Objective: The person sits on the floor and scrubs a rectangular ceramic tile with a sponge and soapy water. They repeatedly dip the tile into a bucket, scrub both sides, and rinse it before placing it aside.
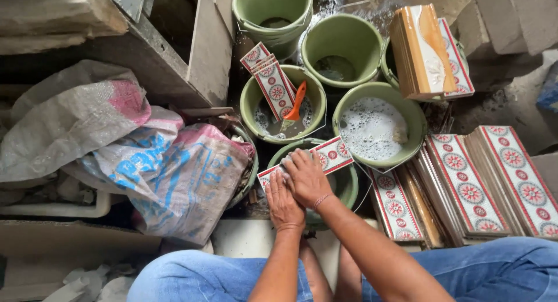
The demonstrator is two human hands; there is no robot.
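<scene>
Both forearms reach forward. The left hand [283, 202] and right hand [307, 177] lie flat, fingers extended, pressing 1 patterned tile [325, 157] laid across the rim of the nearest green bucket [349, 183].

A tile workshop: stacked patterned tiles [465, 186] at right, green buckets [343, 49] beyond, cement sacks [174, 174] at left.
</scene>
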